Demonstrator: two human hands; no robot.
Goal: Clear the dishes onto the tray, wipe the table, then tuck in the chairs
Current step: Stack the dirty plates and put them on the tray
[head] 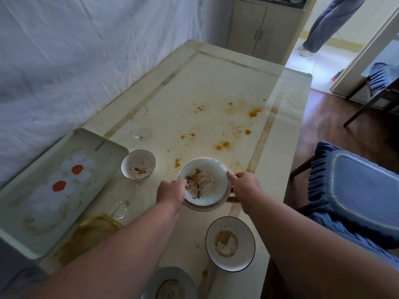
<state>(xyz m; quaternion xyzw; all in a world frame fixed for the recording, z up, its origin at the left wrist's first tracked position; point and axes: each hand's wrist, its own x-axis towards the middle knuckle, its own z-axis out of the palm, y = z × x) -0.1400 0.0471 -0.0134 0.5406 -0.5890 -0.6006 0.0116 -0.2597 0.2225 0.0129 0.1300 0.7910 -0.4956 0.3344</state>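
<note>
holding a small stack of dirty plates from both sides, the person's left hand curls its grip over the stack's left rim while the right hand pinches the right rim, thumb on top and fingers under the edge. the top plate carries orange smears and a few green herb bits, and a wider plate shows beneath it. the stack is over the middle of the near half of the tabletop; whether it rests on the surface or is raised cannot be told.

left of the stack stands a dark-rimmed bowl with brown crumbs, and just in front of it an upright wine glass. a second wine glass stands farther back, near the wall side. the pale tray, printed with white flowers with orange centres, lies at the tabletop's left edge with no dishes on it. a yellow cloth lies crumpled beside the tray's near corner. nearer the person sit a dark-rimmed plate with a brown ring stain and a grey plate at the bottom edge. orange stains dot the tabletop. a chair with a blue cushion stands pulled out on the right, another chair well apart behind it.
</note>
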